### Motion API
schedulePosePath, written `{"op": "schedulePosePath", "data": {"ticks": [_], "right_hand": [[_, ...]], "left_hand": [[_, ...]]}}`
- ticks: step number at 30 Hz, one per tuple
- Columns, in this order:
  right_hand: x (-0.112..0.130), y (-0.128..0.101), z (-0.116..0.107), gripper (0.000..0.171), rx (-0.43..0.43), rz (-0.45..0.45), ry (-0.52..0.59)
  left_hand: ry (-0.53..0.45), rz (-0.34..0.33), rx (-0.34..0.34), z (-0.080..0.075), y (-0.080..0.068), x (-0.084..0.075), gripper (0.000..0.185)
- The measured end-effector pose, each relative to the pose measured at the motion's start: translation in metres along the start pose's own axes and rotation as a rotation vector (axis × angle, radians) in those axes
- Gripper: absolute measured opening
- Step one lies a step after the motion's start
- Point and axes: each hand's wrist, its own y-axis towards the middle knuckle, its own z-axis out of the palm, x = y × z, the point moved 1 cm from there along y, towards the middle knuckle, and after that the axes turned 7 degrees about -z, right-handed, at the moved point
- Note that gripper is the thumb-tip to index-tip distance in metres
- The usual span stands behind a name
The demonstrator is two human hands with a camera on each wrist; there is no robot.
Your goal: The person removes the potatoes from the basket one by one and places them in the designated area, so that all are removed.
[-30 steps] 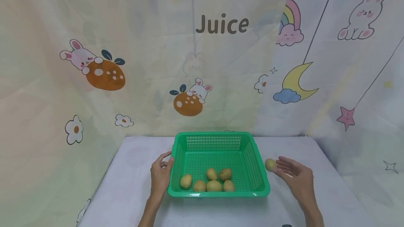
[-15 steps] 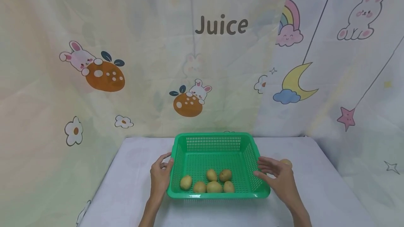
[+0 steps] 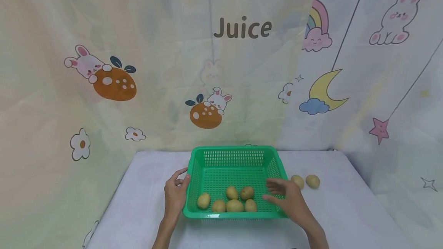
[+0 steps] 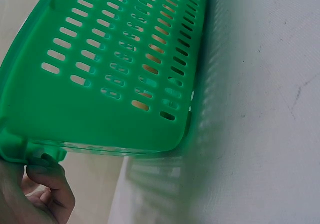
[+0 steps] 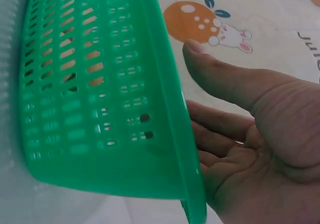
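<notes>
A green plastic basket with slotted walls stands on the table, several potatoes lying along its near side. At its left rim my left hand grips the edge; the left wrist view shows bent fingers against the rim's corner. My right hand is over the basket's right side, fingers loosely extended and thumb apart, holding nothing. Up close in the right wrist view, the thumb stands above the rim. Just right of the basket, two more potatoes rest side by side on the cloth, one partly behind my right hand.
A white cloth covers the table. Behind it hangs a printed curtain with rabbits, a moon and the word Juice. A small dark object shows at the bottom edge of the head view.
My right hand has moved left from beside a potato on the table to over the basket's right side. Both table potatoes now show. The left hand and basket stay put.
</notes>
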Motion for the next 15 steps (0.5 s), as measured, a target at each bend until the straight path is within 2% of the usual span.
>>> {"op": "schedulePosePath", "data": {"ticks": [9, 15], "right_hand": [[0.001, 0.003, 0.016, 0.058, 0.058, 0.03, -0.005], [-0.001, 0.005, 0.022, 0.056, 0.061, 0.068, -0.046]], "left_hand": [[-0.006, -0.008, -0.005, -0.001, -0.001, 0.0, 0.033], [-0.021, -0.011, 0.002, -0.002, -0.001, 0.002, 0.032]]}}
